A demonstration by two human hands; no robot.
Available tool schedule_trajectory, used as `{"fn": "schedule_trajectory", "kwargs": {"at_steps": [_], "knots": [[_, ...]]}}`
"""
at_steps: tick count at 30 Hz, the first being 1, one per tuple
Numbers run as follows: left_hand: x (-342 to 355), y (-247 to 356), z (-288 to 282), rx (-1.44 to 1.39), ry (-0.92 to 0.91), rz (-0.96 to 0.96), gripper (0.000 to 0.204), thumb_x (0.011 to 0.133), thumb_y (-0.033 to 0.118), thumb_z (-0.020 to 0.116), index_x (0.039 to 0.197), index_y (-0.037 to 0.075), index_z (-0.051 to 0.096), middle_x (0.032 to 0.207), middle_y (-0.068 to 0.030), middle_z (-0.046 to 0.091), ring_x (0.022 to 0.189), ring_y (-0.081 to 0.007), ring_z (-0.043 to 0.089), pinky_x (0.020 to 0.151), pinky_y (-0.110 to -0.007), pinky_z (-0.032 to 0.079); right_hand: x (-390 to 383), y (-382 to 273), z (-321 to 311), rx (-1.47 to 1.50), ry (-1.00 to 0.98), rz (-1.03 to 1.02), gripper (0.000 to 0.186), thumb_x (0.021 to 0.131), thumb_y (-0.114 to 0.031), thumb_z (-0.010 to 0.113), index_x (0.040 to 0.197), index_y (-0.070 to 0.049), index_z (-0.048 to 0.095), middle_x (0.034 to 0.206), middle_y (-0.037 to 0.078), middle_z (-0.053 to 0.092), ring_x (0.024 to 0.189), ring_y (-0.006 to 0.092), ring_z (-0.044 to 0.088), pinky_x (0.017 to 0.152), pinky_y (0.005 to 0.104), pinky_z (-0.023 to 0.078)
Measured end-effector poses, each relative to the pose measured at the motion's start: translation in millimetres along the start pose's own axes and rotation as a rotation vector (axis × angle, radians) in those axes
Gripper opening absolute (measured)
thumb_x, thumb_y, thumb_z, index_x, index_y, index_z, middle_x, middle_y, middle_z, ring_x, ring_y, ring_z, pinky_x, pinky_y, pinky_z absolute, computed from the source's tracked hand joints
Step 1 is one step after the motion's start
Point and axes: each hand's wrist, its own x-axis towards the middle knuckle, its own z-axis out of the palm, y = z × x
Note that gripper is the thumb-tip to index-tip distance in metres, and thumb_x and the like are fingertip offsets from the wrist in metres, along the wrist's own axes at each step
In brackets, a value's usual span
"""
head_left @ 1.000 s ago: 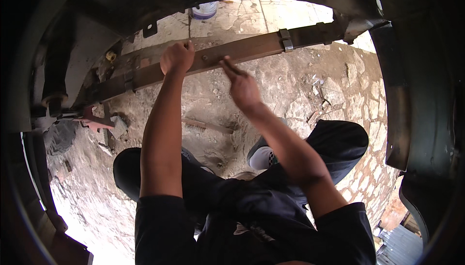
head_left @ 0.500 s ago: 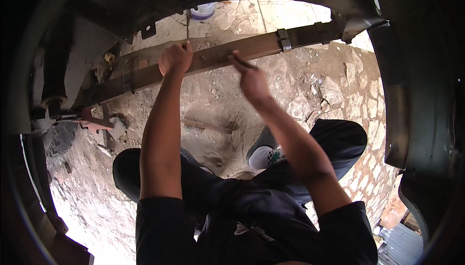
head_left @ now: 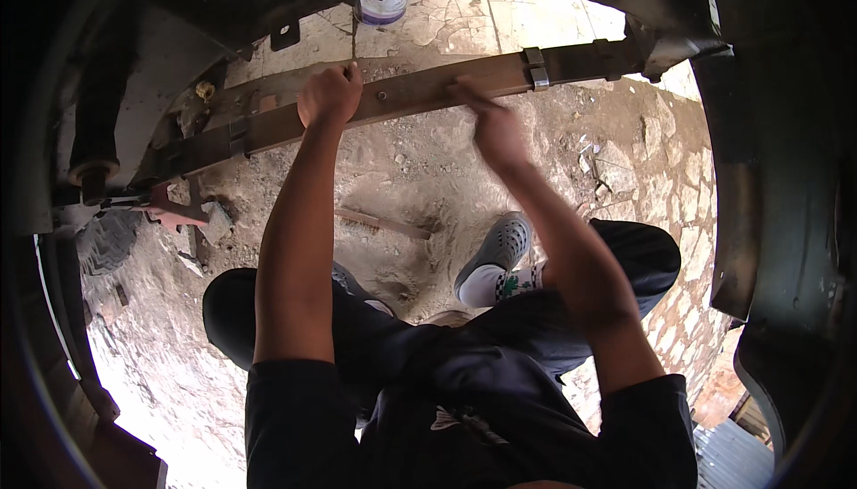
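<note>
A long brown leaf spring point(head_left: 411, 92) runs across beneath the dark vehicle body, rising slightly to the right. My left hand point(head_left: 330, 96) is closed round it left of the middle, by a small round bolt head point(head_left: 382, 96). My right hand point(head_left: 502, 136) is at the spring's near edge, right of the middle, fingers reaching toward its face. Motion blurs this hand, so I cannot make out whether anything is in its fingers. Metal clips point(head_left: 536, 69) wrap the spring near its right part, with another clip point(head_left: 237, 137) toward the left.
On the dirt below lies a wooden-backed brush point(head_left: 384, 224). A white and purple bucket point(head_left: 382, 8) stands beyond the spring. At the left are a reddish metal support point(head_left: 174, 212) and a tyre point(head_left: 109, 241). Dark bodywork point(head_left: 786, 176) arches around me; stone paving point(head_left: 683, 203) lies right.
My right hand has shifted right along the spring. My left hand keeps its hold. The whole view has moved slightly, and more of the right shoe shows.
</note>
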Motion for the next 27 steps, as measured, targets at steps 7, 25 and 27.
{"fn": "schedule_trajectory", "kwargs": {"at_steps": [7,25,27], "knots": [[1.3,15.6,0.7,0.020,-0.006,0.017,0.049,0.097,0.050,0.048,0.098,0.011,0.077,0.097,-0.0176,0.074,0.095,-0.0363,0.072,0.084,-0.047,0.057,-10.0,6.2,9.2,-0.099,0.128,0.046,0.059,0.086,0.008,0.044,0.137,-0.016,0.062,0.139,0.011,0.059,0.074,0.0257,0.074,0.061,0.0357,0.062],[-3.1,13.4,-0.6,-0.021,0.019,0.002,0.050,0.097,0.051,0.049,0.098,0.010,0.077,0.098,-0.0186,0.074,0.095,-0.0366,0.071,0.086,-0.047,0.056,-8.3,-41.8,34.7,-0.021,0.006,0.037,0.065,0.083,0.012,0.043,0.138,-0.019,0.061,0.147,0.005,0.053,0.101,0.0263,0.072,0.085,0.0358,0.061],[-2.0,8.8,0.6,-0.021,-0.020,-0.045,0.051,0.098,0.053,0.048,0.104,0.011,0.076,0.104,-0.0191,0.073,0.100,-0.0386,0.069,0.088,-0.049,0.055,-8.1,-29.8,15.0,-0.085,0.015,-0.016,0.064,0.083,0.012,0.043,0.135,-0.019,0.063,0.145,0.005,0.055,0.100,0.0262,0.073,0.081,0.0348,0.063]]}}
